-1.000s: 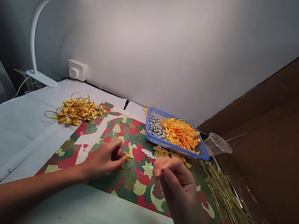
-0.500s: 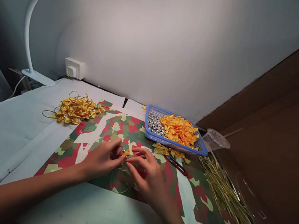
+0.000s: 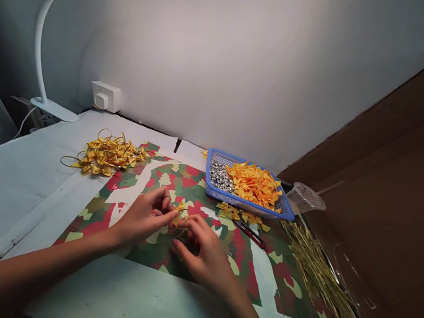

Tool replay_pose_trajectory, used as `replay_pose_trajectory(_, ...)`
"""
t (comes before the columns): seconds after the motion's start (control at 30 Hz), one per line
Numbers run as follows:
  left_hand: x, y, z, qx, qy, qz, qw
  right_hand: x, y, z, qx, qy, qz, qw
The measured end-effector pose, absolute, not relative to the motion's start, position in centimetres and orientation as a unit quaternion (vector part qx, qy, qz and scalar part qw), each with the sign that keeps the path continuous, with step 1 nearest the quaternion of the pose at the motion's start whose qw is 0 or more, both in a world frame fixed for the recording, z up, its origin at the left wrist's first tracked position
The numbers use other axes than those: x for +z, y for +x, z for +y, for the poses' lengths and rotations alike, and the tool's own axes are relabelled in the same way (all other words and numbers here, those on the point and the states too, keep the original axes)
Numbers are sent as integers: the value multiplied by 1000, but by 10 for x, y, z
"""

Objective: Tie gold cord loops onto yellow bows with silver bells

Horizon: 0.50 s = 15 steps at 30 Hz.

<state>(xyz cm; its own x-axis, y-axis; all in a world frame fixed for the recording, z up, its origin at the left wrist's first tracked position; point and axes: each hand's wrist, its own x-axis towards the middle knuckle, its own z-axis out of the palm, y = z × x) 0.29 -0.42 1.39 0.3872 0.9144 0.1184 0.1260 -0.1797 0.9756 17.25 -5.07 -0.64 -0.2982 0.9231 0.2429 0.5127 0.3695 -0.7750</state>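
My left hand (image 3: pixel 151 213) pinches a small yellow ribbon bow (image 3: pixel 178 212) between thumb and fingertips, above the patterned paper. From the bow a thin gold cord (image 3: pixel 183 232) curves down in a loop. Close by on the right, my right hand (image 3: pixel 205 250) has its fingers bent around the cord's side, thumb held apart below; whether they grip the cord is hard to make out. More yellow bows with gold cord loops (image 3: pixel 108 155) lie in a heap at the left. Loose yellow bows (image 3: pixel 241 215) rest in front of the basket.
A blue basket (image 3: pixel 247 202) holds silver bells (image 3: pixel 222 177) and yellow bows (image 3: pixel 257 185). Dark-and-red snips (image 3: pixel 251 234) lie before it. At right are a bundle of gold cords (image 3: pixel 320 274), a clear plastic cup (image 3: pixel 307 197) and a cardboard wall (image 3: pixel 405 154). A lamp (image 3: pixel 40 50) stands back left.
My left hand has lifted the bow slightly up and away. My right hand has drawn back from the bow, and its fingers have curled lower, beside the cord loop.
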Motion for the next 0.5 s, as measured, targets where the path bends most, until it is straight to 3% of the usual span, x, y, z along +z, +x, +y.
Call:
replay_pose_trajectory(0.17, 14, 4, -5, 393, 651, 397, 514, -19, 158, -48, 259, -499, -752, 345)
replay_pose_trajectory(0.3, 10, 3, -1, 401, 648, 400, 510, -20, 159, -44, 275, -490, -770, 302)
replay_pose_trajectory(0.5, 14, 1, 8, 446, 558, 384, 585, -5, 182, -45, 286, -472, -802, 229)
